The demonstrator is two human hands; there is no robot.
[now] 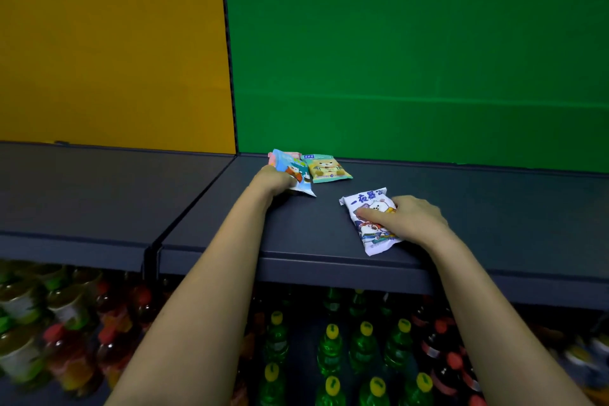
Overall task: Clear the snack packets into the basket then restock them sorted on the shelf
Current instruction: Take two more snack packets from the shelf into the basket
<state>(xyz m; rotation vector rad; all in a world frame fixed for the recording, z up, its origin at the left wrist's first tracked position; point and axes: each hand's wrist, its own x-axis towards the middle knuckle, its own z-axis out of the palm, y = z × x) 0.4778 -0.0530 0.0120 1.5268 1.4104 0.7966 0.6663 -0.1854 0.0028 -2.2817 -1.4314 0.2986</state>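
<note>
Both of my arms reach onto a dark grey shelf (329, 241). My left hand (275, 180) grips a light blue snack packet (293, 171) with a cartoon figure near the back of the shelf. A pink packet (291, 154) peeks out behind it. Just to the right lies a yellow-and-teal packet (326, 168) with a bear on it. My right hand (412, 217) holds a white packet (369, 208) with blue writing and cartoon animals, the thumb lying across its face, close to the shelf's front edge. No basket is in view.
The shelf's back panel is green (412, 59) on the right and yellow (108, 43) on the left, above a second grey shelf section (82, 191). Below stand green bottles with yellow caps (331, 349), red-capped bottles (441, 353) and cups (19, 306).
</note>
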